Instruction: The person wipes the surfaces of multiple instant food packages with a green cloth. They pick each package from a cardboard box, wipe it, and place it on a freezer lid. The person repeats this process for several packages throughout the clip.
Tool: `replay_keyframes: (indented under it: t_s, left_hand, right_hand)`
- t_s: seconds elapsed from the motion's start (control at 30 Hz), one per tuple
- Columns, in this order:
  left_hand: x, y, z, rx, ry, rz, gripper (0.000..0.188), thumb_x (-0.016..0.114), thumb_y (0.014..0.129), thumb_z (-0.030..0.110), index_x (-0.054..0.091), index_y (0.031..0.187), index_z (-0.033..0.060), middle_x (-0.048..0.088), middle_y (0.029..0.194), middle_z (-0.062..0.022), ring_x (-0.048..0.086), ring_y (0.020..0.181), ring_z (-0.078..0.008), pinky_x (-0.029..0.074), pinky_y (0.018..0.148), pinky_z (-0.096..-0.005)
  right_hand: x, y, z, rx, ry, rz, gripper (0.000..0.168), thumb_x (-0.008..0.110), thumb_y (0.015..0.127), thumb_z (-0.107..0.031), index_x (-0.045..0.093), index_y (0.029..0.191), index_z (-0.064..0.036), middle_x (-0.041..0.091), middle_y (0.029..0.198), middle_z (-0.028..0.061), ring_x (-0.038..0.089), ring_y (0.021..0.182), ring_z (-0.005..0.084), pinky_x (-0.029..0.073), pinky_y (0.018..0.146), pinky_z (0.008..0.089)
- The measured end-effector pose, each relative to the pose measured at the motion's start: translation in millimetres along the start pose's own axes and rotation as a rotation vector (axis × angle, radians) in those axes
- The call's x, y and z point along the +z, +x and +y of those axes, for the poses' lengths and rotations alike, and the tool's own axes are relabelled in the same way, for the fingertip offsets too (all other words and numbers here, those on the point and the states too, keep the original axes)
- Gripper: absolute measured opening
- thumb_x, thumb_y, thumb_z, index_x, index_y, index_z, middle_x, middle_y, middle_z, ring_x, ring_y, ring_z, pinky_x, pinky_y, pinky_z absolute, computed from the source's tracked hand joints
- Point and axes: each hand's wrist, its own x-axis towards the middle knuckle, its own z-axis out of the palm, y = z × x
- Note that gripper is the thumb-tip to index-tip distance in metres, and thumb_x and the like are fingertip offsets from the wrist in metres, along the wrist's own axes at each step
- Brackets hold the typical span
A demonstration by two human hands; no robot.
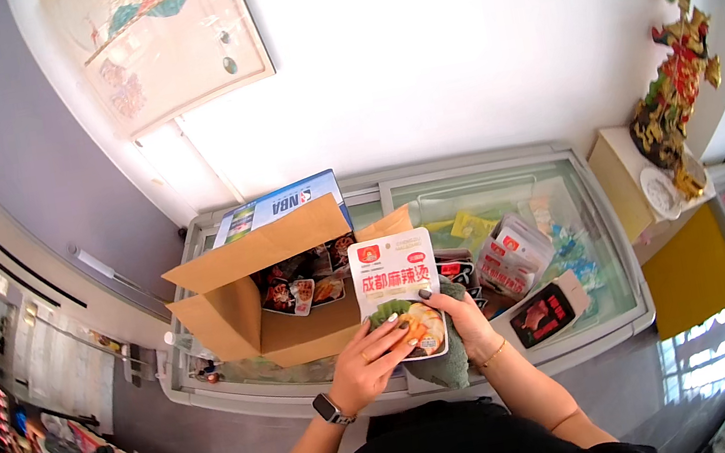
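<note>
My right hand (467, 324) grips the right edge of a white food pouch (392, 254) with red lettering and a food picture, and a green cloth (445, 366) beneath it. Across the pouch's lower front lies my left hand (367, 368), fingers spread flat, with a smartwatch on the wrist. Behind and left of the pouch, an open cardboard box (228, 322) holds several dark food packets (289, 295). To the right, similar white pouches (513, 256) lean in a stack, near a black and white carton (547, 314).
All this stands on a chest freezer (628, 284) with a glass top. A blue and white box (240, 217) is behind the cardboard box. A colourful statue (681, 83) and a white dish (660, 192) stand on a cabinet at the right.
</note>
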Motion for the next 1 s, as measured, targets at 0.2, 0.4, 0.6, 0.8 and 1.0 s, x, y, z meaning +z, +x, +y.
replay_keyframes:
  t_s: [0.2, 0.4, 0.6, 0.8, 1.0]
  left_hand:
    - [13, 16, 6, -0.528, -0.647, 0.450, 0.053, 0.065, 0.081, 0.003, 0.050, 0.131, 0.0006, 0.053, 0.131, -0.0182, 0.043, 0.131, -0.0258, 0.037, 0.107, -0.0378]
    - [23, 23, -7, -0.990, -1.299, 0.330, 0.025, 0.061, 0.089, 0.005, 0.060, 0.112, -0.0044, 0.066, 0.105, -0.0053, 0.061, 0.096, -0.0110, 0.048, 0.086, -0.0272]
    - [44, 20, 4, -1.012, -1.259, 0.445, 0.023, 0.064, 0.090, 0.010, 0.061, 0.110, -0.0021, 0.066, 0.104, -0.0055, 0.061, 0.092, -0.0094, 0.048, 0.084, -0.0259]
    - [46, 26, 2, -1.134, -1.479, 0.435, 0.031, 0.068, 0.085, 0.005, 0.059, 0.114, -0.0014, 0.067, 0.107, -0.0066, 0.062, 0.094, -0.0113, 0.050, 0.084, -0.0279]
    - [39, 32, 4, -1.056, -1.317, 0.292, 0.028, 0.072, 0.079, -0.001, 0.064, 0.106, -0.0018, 0.069, 0.103, -0.0077, 0.065, 0.091, -0.0118, 0.052, 0.082, -0.0278]
  right_hand:
    - [-3, -13, -24, -0.082, -0.100, -0.006, 0.025, 0.058, 0.085, 0.001, 0.060, 0.110, 0.002, 0.067, 0.103, 0.0101, 0.066, 0.089, 0.0188, 0.055, 0.079, 0.0328]
    - [-11, -19, -12, -0.128, -0.312, -0.067, 0.030, 0.063, 0.082, 0.005, 0.059, 0.111, 0.002, 0.066, 0.101, 0.0065, 0.063, 0.089, 0.0131, 0.052, 0.080, 0.0285]
    - [-26, -38, -11, -0.342, -0.410, 0.123, 0.025, 0.064, 0.083, 0.004, 0.062, 0.108, 0.001, 0.066, 0.100, 0.0040, 0.060, 0.091, 0.0101, 0.048, 0.083, 0.0256]
    - [-26, -54, -36, -0.616, -0.563, 0.268, 0.027, 0.065, 0.081, 0.005, 0.063, 0.107, 0.002, 0.067, 0.101, 0.0040, 0.059, 0.093, 0.0095, 0.047, 0.086, 0.0253]
    - [-14, -51, -10, -0.639, -0.773, 0.254, 0.030, 0.068, 0.079, 0.006, 0.062, 0.108, 0.002, 0.066, 0.100, 0.0034, 0.059, 0.093, 0.0088, 0.046, 0.086, 0.0245]
